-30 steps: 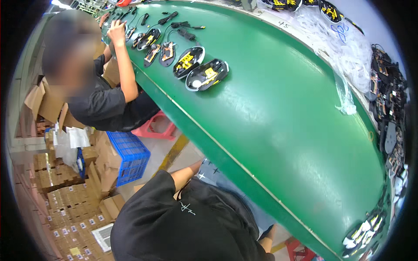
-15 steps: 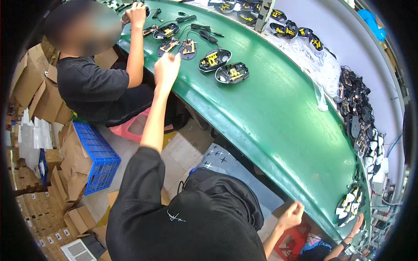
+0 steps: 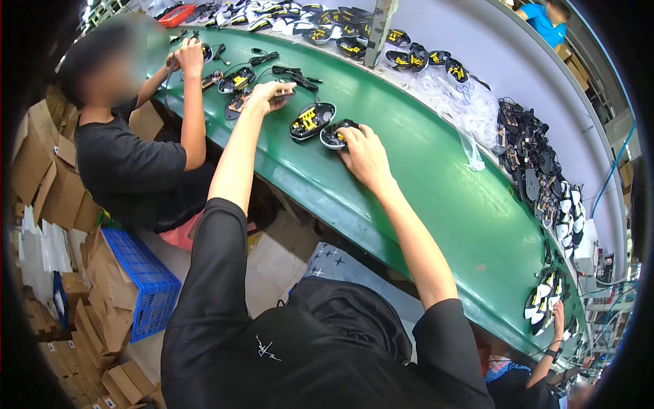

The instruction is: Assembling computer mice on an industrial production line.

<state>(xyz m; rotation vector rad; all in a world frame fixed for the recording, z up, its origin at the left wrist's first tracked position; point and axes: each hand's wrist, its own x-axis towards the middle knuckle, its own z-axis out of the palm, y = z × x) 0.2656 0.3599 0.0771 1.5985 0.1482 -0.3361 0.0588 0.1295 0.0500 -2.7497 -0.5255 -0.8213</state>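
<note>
My left hand (image 3: 267, 97) is over the table, its fingers closed on a mouse base with a circuit board (image 3: 285, 91), mostly hidden by the hand. My right hand (image 3: 366, 154) grips a mouse shell (image 3: 332, 138), black inside with yellow parts and a pale rim. To its left lies a second open mouse shell (image 3: 313, 121) of the same kind, untouched. Black coiled cables (image 3: 296, 72) lie just beyond my left hand. Another mouse base (image 3: 237, 105) rests left of my left wrist, beside a third shell (image 3: 236, 80).
A co-worker (image 3: 129, 150) sits at my left, both hands raised at the green table (image 3: 443, 225). Clear plastic bags (image 3: 456, 102) and a heap of black parts (image 3: 528, 153) line the far edge. At the right another person's hand (image 3: 558, 320) touches white-and-black shells (image 3: 545, 300).
My right hand has come up from below the table's near edge onto the mouse shell. My left hand has taken up a mouse base from the table. The view has shifted.
</note>
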